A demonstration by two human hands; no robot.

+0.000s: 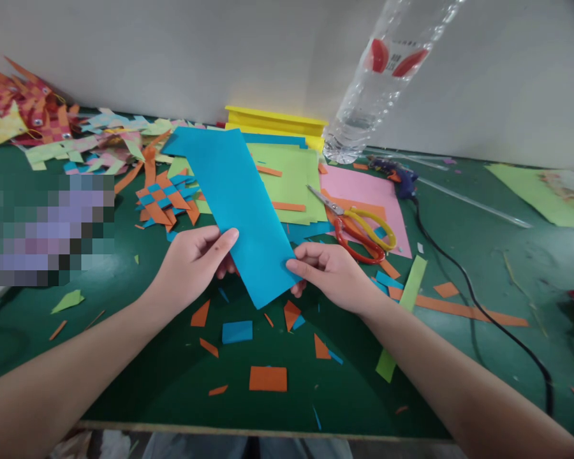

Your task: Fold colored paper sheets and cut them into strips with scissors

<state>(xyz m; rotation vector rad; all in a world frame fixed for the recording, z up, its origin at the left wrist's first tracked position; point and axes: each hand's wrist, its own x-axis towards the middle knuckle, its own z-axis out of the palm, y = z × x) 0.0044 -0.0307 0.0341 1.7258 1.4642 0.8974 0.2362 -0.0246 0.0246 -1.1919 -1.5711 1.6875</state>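
A long blue sheet of paper (242,210) is held slantwise above the green table. My left hand (196,258) pinches its left edge between thumb and fingers. At its lower right corner, my right hand (328,271) grips it the same way. Scissors (358,226) with red and yellow handles lie just beyond my right hand. Behind the held paper is a stack of light green sheets (291,172). A woven orange and blue paper piece (165,201) rests to the left. Orange and blue scraps are strewn below, among them an orange rectangle (268,378).
A clear bottle (373,89) leans against the wall. A glue gun (402,178) trails a black cord down the right side. Pink paper (358,182) lies under the scissors. Woven paper fish (33,108) are piled at the back left. Part of the left is pixelated.
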